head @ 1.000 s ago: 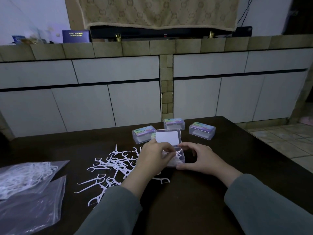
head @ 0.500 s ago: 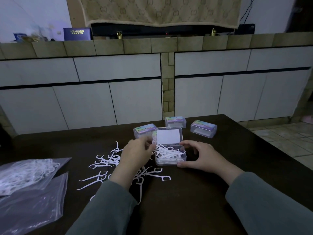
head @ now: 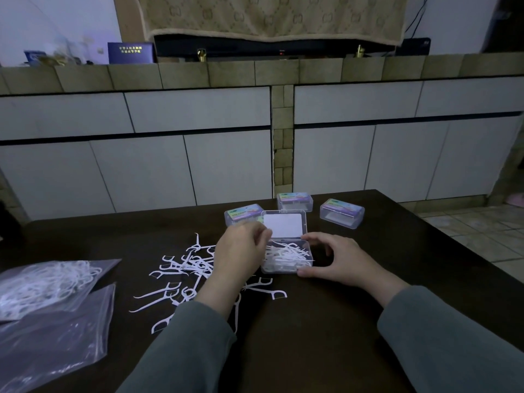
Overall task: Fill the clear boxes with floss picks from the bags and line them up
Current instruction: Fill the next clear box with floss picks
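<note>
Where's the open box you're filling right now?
In the head view the open clear box sits mid-table between the left hand and right hand, just in front of three closed boxes, with loose floss picks to its left.

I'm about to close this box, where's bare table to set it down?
Bare dark table lies right of the open box, in front of the rightmost closed box, and along the near edge between the sleeves. It is crowded left of the open box: loose floss picks, then the bags.
</note>
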`<control>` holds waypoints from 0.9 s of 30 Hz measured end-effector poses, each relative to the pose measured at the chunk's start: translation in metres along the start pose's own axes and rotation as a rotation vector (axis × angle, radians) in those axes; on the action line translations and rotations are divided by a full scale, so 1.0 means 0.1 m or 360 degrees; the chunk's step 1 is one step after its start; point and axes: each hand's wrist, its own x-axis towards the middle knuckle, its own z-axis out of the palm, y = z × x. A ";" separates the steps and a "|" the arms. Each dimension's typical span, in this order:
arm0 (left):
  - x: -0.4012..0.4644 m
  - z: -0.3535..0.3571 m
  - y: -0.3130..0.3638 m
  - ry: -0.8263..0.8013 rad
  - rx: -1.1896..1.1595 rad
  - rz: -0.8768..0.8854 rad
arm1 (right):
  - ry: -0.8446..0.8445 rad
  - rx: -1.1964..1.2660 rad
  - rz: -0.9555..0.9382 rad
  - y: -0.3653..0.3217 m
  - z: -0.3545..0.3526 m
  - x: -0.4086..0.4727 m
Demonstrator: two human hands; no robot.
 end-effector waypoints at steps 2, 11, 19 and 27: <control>-0.02 -0.08 -0.03 -0.0138 -0.0220 0.0133 | 0.0000 0.0008 -0.0026 0.00 0.00 0.00; -0.17 0.09 0.38 -0.0304 -0.0104 0.0763 | 0.0022 0.0075 -0.0120 -0.03 -0.04 -0.03; -0.17 0.04 0.20 -0.0415 -0.0326 0.0633 | 0.0012 0.0078 -0.0108 -0.01 -0.03 -0.01; -0.15 0.07 0.30 -0.0156 -0.0259 0.0592 | -0.0010 0.0068 -0.0082 -0.01 -0.03 -0.02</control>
